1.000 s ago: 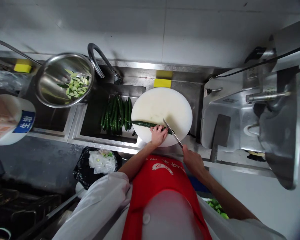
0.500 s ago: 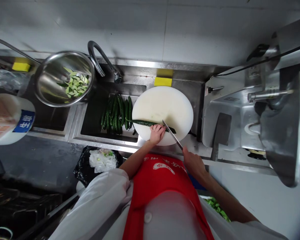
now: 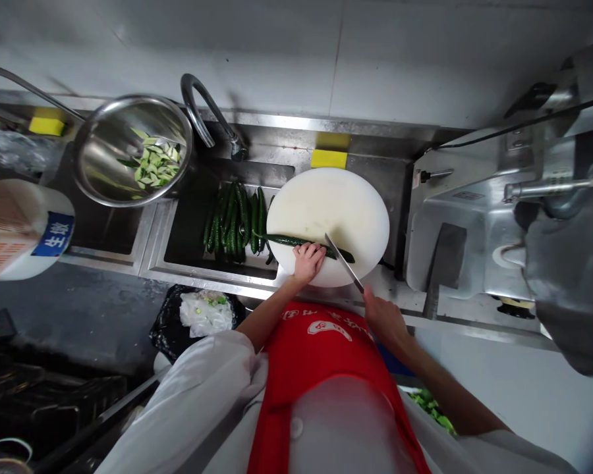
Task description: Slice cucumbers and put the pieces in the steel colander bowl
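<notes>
Right hand (image 3: 384, 319): grip closed round the handle of the knife (image 3: 344, 263), blade angled across the cucumber (image 3: 284, 240); can't tell if it's biting. Left hand (image 3: 308, 262): fingers curled over the cucumber, pinning it on the white board (image 3: 346, 197). That one looks uncut. Left of the board, a batch of whole cucumbers (image 3: 232, 224) remains in the sink (image 3: 185, 253). Done so far, I'd judge: cut green pieces (image 3: 158, 161) in the steel bowl (image 3: 93, 178).

The board (image 3: 331, 204) looks like smooth, matt plastic, the cucumber (image 3: 281, 239) on it glossy, the knife (image 3: 346, 264) smooth metal along its blade, the apron (image 3: 321, 362) matt cloth, the far-left bowl (image 3: 99, 155) and the tap (image 3: 238, 151) shiny metal, and the near-left black bag (image 3: 164, 322) glossy, crinkled plastic.
</notes>
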### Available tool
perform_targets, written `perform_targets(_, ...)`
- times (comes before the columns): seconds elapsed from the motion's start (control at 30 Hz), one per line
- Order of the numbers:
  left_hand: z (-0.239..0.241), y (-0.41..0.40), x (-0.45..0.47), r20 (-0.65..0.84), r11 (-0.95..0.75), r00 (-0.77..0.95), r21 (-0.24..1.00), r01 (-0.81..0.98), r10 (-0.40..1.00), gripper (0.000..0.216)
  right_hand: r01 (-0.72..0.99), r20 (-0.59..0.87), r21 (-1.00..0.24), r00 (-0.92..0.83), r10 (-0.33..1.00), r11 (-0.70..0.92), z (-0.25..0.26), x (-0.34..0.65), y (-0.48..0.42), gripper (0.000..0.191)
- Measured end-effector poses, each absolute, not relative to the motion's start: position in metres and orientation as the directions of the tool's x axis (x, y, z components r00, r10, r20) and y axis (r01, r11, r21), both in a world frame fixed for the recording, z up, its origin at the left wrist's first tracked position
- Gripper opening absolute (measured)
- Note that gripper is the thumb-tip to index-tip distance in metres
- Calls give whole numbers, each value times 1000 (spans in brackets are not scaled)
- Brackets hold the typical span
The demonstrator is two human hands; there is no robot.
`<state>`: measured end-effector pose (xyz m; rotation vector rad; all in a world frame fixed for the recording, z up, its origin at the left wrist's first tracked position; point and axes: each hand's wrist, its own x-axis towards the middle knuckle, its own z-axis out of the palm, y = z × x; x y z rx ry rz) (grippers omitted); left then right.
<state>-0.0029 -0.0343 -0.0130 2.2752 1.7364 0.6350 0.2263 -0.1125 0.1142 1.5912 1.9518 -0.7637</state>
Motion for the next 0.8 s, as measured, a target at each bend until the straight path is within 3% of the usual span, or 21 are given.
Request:
perform_targets(0.33, -17, -36, -3, 225, -289, 204, 465, 837, 953, 23, 969, -701, -92, -228, 676, 231, 132, 213, -113, 35)
perform_targets(0.63, -13, -35, -18, 207, -262, 182, 480, 837, 961, 25, 985, -769, -97, -167, 617, 146, 110, 196, -99, 41)
perform_targets(0.8, -15, -33, -39, 191, -222, 148, 465, 857, 970, 23, 979, -717, -119, -199, 668, 165, 114, 199, -102, 39)
